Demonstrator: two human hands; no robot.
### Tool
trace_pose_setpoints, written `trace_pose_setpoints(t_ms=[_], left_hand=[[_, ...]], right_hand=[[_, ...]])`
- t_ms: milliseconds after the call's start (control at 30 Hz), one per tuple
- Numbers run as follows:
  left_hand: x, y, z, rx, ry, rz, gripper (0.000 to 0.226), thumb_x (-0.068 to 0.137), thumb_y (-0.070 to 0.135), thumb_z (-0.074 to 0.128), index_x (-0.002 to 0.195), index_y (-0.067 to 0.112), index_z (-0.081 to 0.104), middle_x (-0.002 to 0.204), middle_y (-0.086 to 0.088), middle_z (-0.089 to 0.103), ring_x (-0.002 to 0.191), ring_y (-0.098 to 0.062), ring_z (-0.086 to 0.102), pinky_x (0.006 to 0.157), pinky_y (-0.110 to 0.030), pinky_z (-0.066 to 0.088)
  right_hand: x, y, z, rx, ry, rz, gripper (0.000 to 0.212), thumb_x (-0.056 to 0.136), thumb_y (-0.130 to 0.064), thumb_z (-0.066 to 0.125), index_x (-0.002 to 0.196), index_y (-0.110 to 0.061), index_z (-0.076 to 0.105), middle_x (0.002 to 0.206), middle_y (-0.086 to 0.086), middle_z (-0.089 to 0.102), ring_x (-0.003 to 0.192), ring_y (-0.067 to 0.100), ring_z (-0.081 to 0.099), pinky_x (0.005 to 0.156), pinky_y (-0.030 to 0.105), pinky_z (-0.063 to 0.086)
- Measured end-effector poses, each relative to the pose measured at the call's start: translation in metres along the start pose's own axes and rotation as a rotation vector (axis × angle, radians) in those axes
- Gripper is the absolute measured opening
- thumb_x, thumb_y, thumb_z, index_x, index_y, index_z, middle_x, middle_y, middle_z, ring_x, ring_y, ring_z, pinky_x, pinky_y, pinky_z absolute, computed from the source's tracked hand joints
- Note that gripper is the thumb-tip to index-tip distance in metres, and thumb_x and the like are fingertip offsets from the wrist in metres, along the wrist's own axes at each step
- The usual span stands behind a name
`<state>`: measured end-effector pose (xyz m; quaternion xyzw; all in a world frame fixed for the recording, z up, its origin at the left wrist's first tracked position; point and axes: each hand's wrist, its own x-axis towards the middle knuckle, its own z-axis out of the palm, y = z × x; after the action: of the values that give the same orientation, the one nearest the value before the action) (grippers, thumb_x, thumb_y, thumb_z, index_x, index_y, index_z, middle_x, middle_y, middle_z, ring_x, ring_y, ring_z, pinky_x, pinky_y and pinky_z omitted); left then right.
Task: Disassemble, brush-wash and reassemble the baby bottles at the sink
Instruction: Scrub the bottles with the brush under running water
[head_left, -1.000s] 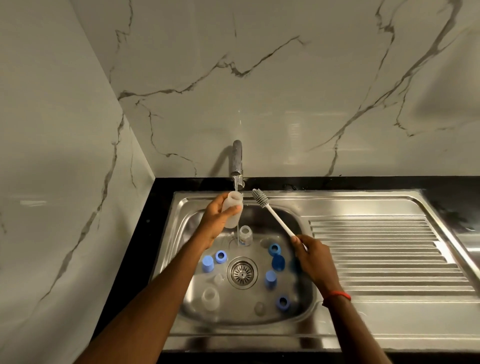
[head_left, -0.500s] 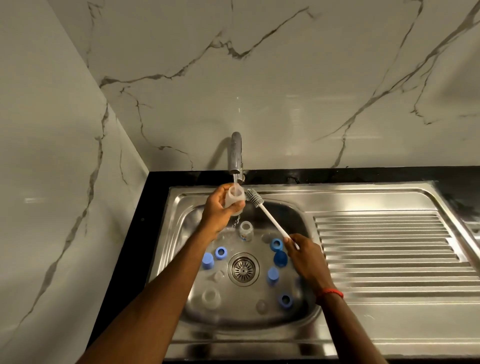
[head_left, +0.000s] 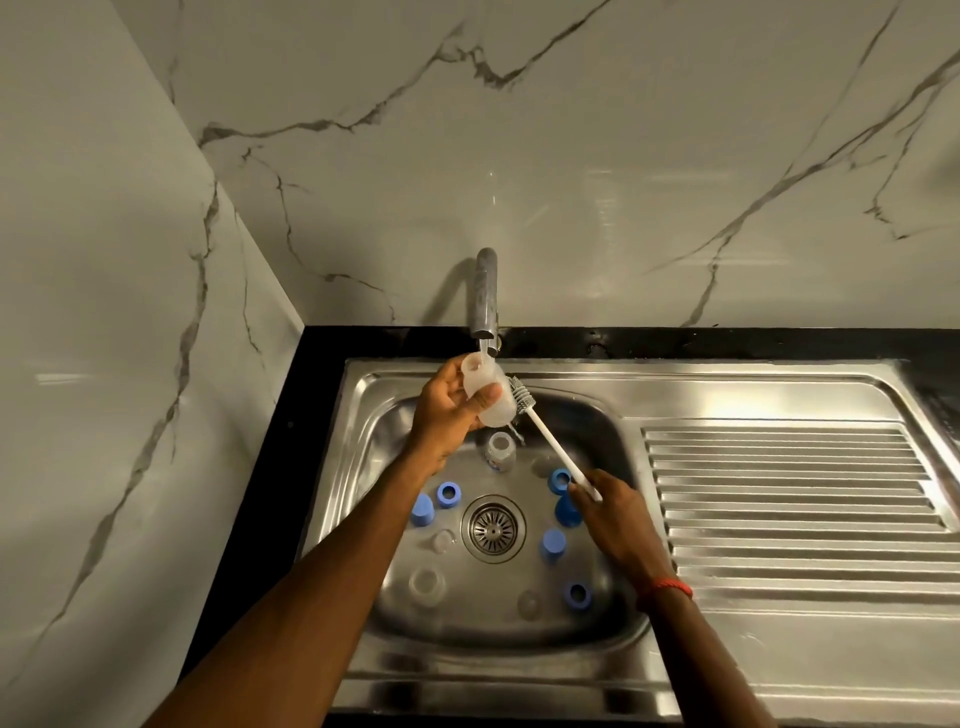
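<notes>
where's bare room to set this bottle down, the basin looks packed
The ribbed drainboard right of the basin is bare, as is the flat steel strip in front of it. Crowded: the basin floor around the drain, ringed by blue caps and clear parts.

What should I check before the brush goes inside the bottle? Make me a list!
1. Bottle held tight: ok. The left hand grips the bottle.
2. Brush held: ok. The right hand grips the brush by its handle end.
3. Water running: ok. A thin stream falls from the tap onto the bottle.
4. Brush aimed at the bottle's mouth: not ok. Its bristles sit outside, against the bottle's side.
5. Drain uncovered: ok. The drain is bare, with caps lying around it.
6. Bottle clean inside: cannot tell.
</notes>
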<state>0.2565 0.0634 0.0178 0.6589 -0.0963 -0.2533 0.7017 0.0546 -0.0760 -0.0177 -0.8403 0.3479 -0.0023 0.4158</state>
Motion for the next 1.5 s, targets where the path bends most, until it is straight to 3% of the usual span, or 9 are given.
trace_pose_setpoints(t_ms=[200, 333, 600, 733, 833, 967, 1100, 1267, 1500], left_hand=[[-0.002, 0.009, 0.001, -0.156, 0.020, -0.242, 0.040, 0.093, 0.039, 0.067, 0.128, 0.023, 0.058, 0.127, -0.014, 0.063, 0.105, -0.033, 0.068, 0.066, -0.049, 0.061], [-0.002, 0.010, 0.001, -0.236, -0.030, -0.582, 0.061, 0.089, 0.063, 0.059, 0.123, 0.013, 0.061, 0.112, -0.018, 0.069, 0.077, -0.022, 0.070, 0.044, -0.023, 0.051], [0.004, 0.017, 0.002, -0.762, -0.091, -0.793, 0.063, 0.093, 0.049, 0.064, 0.126, -0.003, 0.056, 0.092, -0.023, 0.067, 0.058, -0.019, 0.069, 0.035, -0.015, 0.046], [0.002, 0.024, 0.003, -0.728, -0.108, -0.731, 0.064, 0.091, 0.054, 0.064, 0.125, 0.001, 0.057, 0.095, -0.020, 0.069, 0.061, -0.019, 0.069, 0.037, -0.015, 0.047], [-0.003, 0.022, 0.003, -0.320, -0.086, -0.486, 0.056, 0.088, 0.058, 0.063, 0.124, 0.016, 0.060, 0.111, -0.018, 0.070, 0.079, -0.026, 0.073, 0.047, -0.024, 0.055], [-0.007, 0.012, -0.003, 0.031, -0.084, -0.203, 0.042, 0.086, 0.025, 0.076, 0.125, 0.028, 0.062, 0.122, -0.007, 0.068, 0.104, -0.029, 0.070, 0.072, -0.045, 0.063], [-0.003, 0.002, -0.011, 0.342, -0.149, 0.078, 0.062, 0.071, 0.003, 0.086, 0.124, 0.028, 0.065, 0.121, 0.006, 0.069, 0.110, -0.014, 0.066, 0.090, -0.034, 0.058], [0.000, -0.004, -0.009, 0.287, -0.016, 0.113, 0.064, 0.068, -0.008, 0.084, 0.119, 0.025, 0.063, 0.119, 0.002, 0.068, 0.109, -0.015, 0.065, 0.086, -0.024, 0.057], [0.005, -0.008, 0.001, 0.218, -0.020, -0.039, 0.059, 0.072, 0.008, 0.087, 0.121, 0.026, 0.061, 0.116, 0.003, 0.068, 0.105, -0.019, 0.068, 0.078, -0.048, 0.062]], right_hand=[[-0.002, 0.000, 0.000, -0.001, -0.028, 0.001, 0.009, 0.098, -0.036, 0.060, 0.092, -0.029, 0.060, 0.072, -0.009, 0.062, 0.063, 0.004, 0.059, 0.057, 0.013, 0.037], [-0.003, -0.002, -0.002, -0.008, -0.023, -0.007, 0.009, 0.098, -0.036, 0.060, 0.091, -0.030, 0.058, 0.071, -0.010, 0.061, 0.062, 0.003, 0.058, 0.054, 0.011, 0.035], [-0.006, -0.002, -0.005, -0.013, -0.026, -0.004, 0.011, 0.098, -0.036, 0.060, 0.091, -0.027, 0.059, 0.071, -0.010, 0.060, 0.061, 0.003, 0.056, 0.049, 0.010, 0.038], [-0.006, 0.001, -0.006, -0.016, -0.037, 0.016, 0.013, 0.098, -0.038, 0.060, 0.093, -0.026, 0.063, 0.073, -0.008, 0.062, 0.064, 0.005, 0.057, 0.052, 0.011, 0.035], [-0.007, 0.001, -0.006, -0.016, -0.034, 0.022, 0.012, 0.098, -0.037, 0.060, 0.092, -0.027, 0.062, 0.074, -0.009, 0.061, 0.064, 0.004, 0.057, 0.054, 0.012, 0.035], [-0.008, 0.001, -0.007, -0.005, -0.027, 0.032, 0.016, 0.098, -0.037, 0.060, 0.083, -0.030, 0.058, 0.069, -0.009, 0.059, 0.060, 0.003, 0.054, 0.051, 0.011, 0.034], [-0.009, 0.000, -0.005, -0.001, -0.049, 0.043, 0.016, 0.098, -0.036, 0.060, 0.083, -0.030, 0.058, 0.070, -0.008, 0.060, 0.061, 0.004, 0.054, 0.054, 0.014, 0.034], [-0.010, 0.001, -0.004, 0.002, -0.071, 0.056, 0.012, 0.098, -0.034, 0.059, 0.088, -0.028, 0.062, 0.074, -0.007, 0.062, 0.065, 0.004, 0.057, 0.056, 0.015, 0.035], [-0.011, 0.003, -0.004, -0.008, -0.052, 0.075, 0.015, 0.099, -0.036, 0.058, 0.086, -0.028, 0.059, 0.074, -0.004, 0.063, 0.065, 0.008, 0.057, 0.055, 0.017, 0.037]])
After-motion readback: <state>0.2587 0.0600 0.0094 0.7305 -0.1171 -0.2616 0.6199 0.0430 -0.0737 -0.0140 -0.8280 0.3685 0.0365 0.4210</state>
